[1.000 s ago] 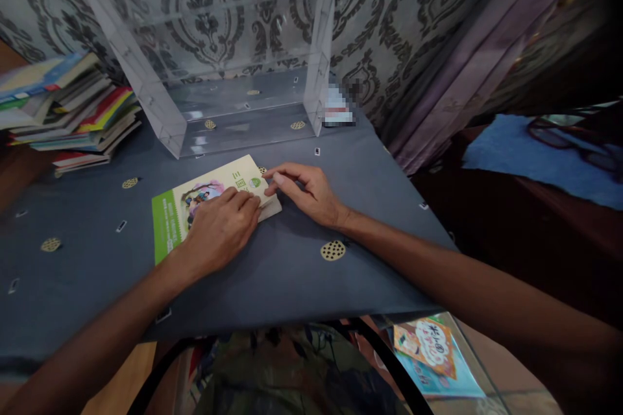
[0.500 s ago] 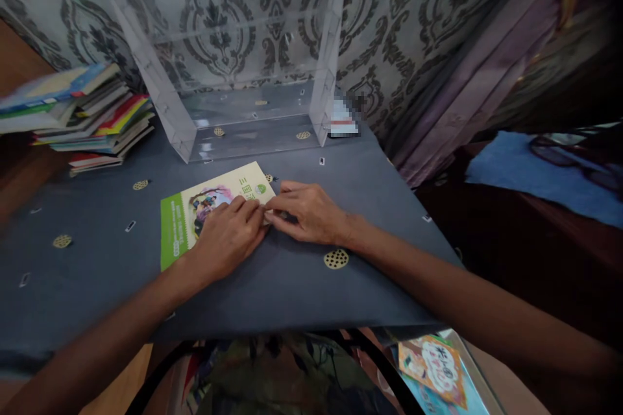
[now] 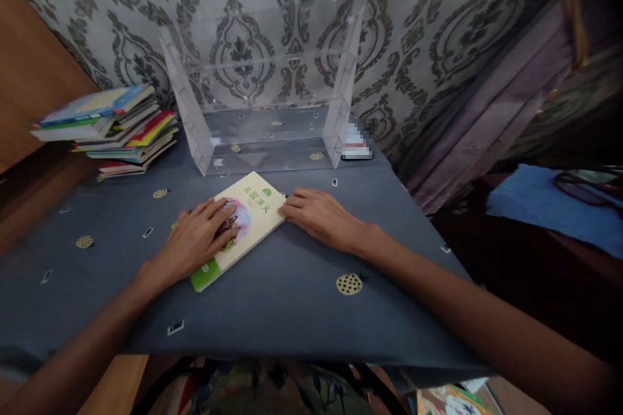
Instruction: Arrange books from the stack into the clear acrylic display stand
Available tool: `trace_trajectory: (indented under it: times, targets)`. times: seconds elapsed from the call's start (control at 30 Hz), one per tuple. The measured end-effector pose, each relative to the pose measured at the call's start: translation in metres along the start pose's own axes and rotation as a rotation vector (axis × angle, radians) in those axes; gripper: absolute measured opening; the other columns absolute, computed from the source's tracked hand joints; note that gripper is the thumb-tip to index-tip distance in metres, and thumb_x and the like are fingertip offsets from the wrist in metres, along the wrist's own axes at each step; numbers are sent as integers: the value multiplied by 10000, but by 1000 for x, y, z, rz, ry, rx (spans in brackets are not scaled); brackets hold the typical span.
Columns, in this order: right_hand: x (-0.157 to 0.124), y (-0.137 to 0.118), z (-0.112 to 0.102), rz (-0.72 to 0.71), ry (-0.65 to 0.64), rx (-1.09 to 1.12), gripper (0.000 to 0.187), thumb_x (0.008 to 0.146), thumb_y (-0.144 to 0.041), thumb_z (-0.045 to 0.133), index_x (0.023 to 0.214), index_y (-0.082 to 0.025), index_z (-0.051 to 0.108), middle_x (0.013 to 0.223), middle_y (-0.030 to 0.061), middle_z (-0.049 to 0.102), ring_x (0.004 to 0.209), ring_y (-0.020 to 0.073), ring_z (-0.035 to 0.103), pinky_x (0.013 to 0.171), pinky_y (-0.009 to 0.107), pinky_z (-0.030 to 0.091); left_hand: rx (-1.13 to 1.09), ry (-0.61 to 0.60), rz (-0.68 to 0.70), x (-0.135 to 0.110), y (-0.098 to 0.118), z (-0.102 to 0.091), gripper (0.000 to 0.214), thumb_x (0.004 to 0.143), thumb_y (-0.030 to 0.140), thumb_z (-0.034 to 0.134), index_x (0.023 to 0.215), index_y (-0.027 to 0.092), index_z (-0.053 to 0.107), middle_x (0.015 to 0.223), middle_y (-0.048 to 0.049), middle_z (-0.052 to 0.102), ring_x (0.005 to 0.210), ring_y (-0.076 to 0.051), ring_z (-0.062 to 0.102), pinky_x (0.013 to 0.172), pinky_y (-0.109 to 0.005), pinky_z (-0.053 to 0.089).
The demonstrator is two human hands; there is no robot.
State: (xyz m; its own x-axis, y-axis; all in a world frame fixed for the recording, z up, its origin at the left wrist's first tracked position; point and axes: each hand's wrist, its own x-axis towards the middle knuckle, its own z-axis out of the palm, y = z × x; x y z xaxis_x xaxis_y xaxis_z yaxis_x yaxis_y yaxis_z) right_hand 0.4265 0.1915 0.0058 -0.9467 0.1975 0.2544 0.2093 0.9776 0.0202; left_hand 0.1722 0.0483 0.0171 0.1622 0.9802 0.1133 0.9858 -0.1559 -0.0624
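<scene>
A thin cream and green book (image 3: 260,224) with green lettering and a round picture lies at a slant on the dark cloth. My left hand (image 3: 199,237) rests flat across its cover, fingers spread, hiding part of the picture and the left edge. At the book's right corner, my right hand (image 3: 316,215) has its fingers closed together on the corner; the fingertips partly hide it.
A clear acrylic rack (image 3: 267,152) stands behind the book, against the patterned wall. To the left is a leaning stack of books (image 3: 121,133). A blue cloth (image 3: 549,207) lies at the right, beyond the table (image 3: 292,311). More books (image 3: 452,400) sit below the front edge.
The book has turned to a steeper slant. My left hand has shifted left and spread flat over the cover; my right hand stays at the right corner. The view has also shifted.
</scene>
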Motion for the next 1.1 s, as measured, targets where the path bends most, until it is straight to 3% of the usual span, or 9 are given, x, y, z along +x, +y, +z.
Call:
trace_trajectory:
  times: [0.27,0.5,0.63,0.8,0.97,1.1]
  targets:
    - [16,34,10,46,17,49,172,990,-190,500,972,-186,671,912,82,715,884,224,590,776,342,401,26,-10,11,-3,9,-10,432,1005,502,450,1326,250,594,1407,-105,586,1138,-292,606,857,-416,533]
    - [19,40,33,111,137,128,245,975,-155,449,1050,-178,682,992,107,728,957,249,618,835,371,449,-106,-169,252,-28,2,-27,630,919,584,587,1479,337,437,1527,-89,474,1381,-306,458,1055,-461,457]
    - [14,29,38,138,187,139,260,977,-170,435,1091,-184,668,1093,127,724,1063,283,599,893,427,446,-128,-213,314,-41,6,-28,625,932,469,628,1499,328,404,1564,-91,426,1439,-290,396,1135,-486,391]
    - [11,7,36,127,186,194,279,944,-132,445,1115,-178,661,1144,145,718,1142,302,581,914,456,447,-72,-147,324,-45,15,-22,427,1003,358,528,1419,265,508,1443,-103,569,1372,-274,490,1076,-462,473]
    - [11,-21,32,4,250,349,303,934,-111,438,1114,-160,677,1089,136,731,1075,270,625,924,438,492,-42,-58,412,-48,15,-17,347,1024,283,477,1349,206,570,1359,-114,636,1312,-256,554,1055,-420,500]
    - [9,-41,29,-46,315,505,311,916,-89,462,1118,-155,689,1026,120,738,990,235,656,896,411,528,-41,-60,432,-51,13,-20,346,1028,219,436,1342,201,578,1357,-110,641,1258,-245,600,997,-400,537]
